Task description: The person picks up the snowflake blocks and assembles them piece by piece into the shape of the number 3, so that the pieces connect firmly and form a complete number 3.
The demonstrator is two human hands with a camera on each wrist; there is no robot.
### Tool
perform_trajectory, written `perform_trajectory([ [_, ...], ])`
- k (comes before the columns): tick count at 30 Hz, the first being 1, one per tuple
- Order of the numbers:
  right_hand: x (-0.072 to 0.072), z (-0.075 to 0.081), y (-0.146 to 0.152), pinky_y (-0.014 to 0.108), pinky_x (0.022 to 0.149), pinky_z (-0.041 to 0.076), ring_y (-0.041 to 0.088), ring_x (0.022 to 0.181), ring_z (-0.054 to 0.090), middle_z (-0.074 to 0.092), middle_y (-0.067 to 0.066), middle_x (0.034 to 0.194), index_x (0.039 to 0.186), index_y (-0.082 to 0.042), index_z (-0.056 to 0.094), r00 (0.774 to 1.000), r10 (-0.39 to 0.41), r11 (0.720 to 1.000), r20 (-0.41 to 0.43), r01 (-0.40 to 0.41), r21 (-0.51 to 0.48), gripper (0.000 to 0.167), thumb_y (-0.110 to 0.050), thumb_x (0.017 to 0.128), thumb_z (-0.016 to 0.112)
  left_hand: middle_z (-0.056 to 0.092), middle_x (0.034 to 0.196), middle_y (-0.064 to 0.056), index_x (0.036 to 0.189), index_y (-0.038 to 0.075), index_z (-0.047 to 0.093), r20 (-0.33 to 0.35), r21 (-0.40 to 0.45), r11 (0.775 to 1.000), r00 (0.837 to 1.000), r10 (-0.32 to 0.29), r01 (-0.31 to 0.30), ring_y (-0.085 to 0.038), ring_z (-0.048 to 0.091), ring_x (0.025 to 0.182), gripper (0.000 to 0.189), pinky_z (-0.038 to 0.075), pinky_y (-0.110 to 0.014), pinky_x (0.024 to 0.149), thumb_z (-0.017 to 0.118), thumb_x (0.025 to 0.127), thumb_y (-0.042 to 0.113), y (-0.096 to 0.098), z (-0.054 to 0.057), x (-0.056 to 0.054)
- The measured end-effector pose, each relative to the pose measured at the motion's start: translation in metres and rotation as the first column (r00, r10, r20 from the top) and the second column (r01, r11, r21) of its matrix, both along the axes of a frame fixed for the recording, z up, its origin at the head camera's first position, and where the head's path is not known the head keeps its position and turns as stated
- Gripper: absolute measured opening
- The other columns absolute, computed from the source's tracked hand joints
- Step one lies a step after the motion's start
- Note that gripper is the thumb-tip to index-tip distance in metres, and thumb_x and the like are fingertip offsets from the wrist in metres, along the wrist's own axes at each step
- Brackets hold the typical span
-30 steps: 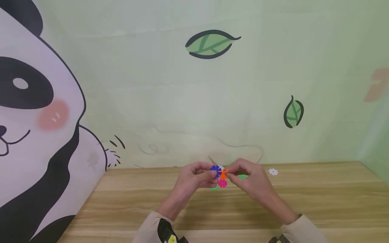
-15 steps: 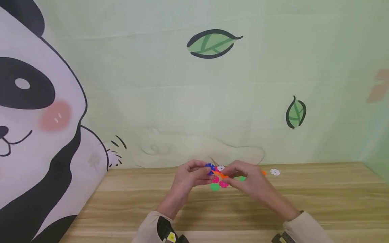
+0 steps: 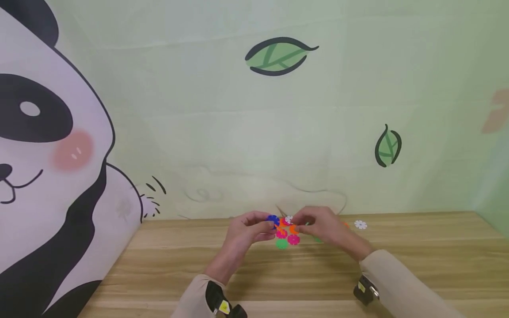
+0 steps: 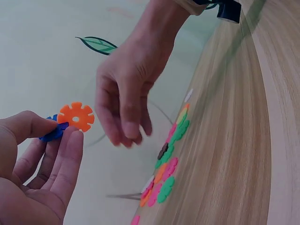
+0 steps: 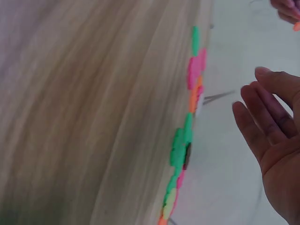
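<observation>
My left hand (image 3: 243,234) pinches a blue flower-shaped disc (image 4: 52,134) between thumb and fingers. An orange notched disc (image 4: 77,116) with a small centre hole juts out from the blue one, edge against it; whether they interlock is hidden by the fingertips. Just to the right, my right hand (image 3: 324,226) is raised and holds nothing, its fingers loosely bent in the right wrist view. Below and behind both hands, loose discs lie on the table, among them a pink disc (image 3: 294,239), a green disc (image 3: 282,244) and a white disc (image 3: 360,225).
The wooden table (image 3: 179,265) ends at a pale green backdrop (image 3: 207,110) printed with a panda and leaves. In the left wrist view a dark brown disc (image 4: 162,151) lies among several green, pink and orange ones along the table's far part.
The right hand first pinched the orange disc against the blue one; now it has let go and moved slightly away to the right. The orange disc stays with the blue one in the left hand.
</observation>
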State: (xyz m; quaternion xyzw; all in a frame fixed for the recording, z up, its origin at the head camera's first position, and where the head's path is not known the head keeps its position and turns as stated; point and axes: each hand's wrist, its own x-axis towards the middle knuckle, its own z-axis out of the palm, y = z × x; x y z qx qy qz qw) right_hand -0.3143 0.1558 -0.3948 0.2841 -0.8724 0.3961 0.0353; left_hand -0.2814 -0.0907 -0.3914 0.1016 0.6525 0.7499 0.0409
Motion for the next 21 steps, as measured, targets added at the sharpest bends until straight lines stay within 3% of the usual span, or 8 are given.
perform_trajectory([
  [6,-0.013,-0.01,-0.004,0.041,0.088,0.061,0.017,0.094,0.069,0.076,0.008,0.104,0.111,-0.001,0.078,0.998,0.024,0.994,0.062,-0.031,0.106,0.018,-0.001,0.093,0.08,0.074,0.102,-0.014,0.115,-0.01,0.071,-0.006,-0.007,1.0,1.0,0.004,-0.004,-0.023,0.076,0.088,0.021,0.065,-0.038,0.087,0.075,0.096,0.0,-0.001,-0.003,-0.001],
  [11,-0.018,-0.018,-0.006,0.038,0.087,0.061,0.016,0.091,0.067,0.076,0.004,0.1,0.11,-0.002,0.079,0.991,0.024,0.99,0.13,-0.042,0.134,0.02,-0.002,0.091,0.083,0.073,0.102,-0.014,0.116,-0.009,0.07,0.0,-0.022,1.0,1.0,0.018,-0.018,-0.023,0.076,0.088,0.022,0.064,-0.037,0.087,0.075,0.096,0.002,-0.002,-0.004,-0.002],
  [21,-0.024,-0.023,-0.01,0.035,0.082,0.059,0.013,0.085,0.064,0.073,-0.002,0.092,0.105,-0.003,0.08,0.993,0.055,0.979,0.108,-0.075,0.191,0.019,-0.005,0.087,0.087,0.074,0.102,-0.013,0.115,-0.009,0.072,0.012,-0.02,1.0,1.0,0.02,-0.019,-0.023,0.076,0.088,0.021,0.065,-0.037,0.087,0.074,0.098,0.003,-0.004,-0.005,-0.002],
])
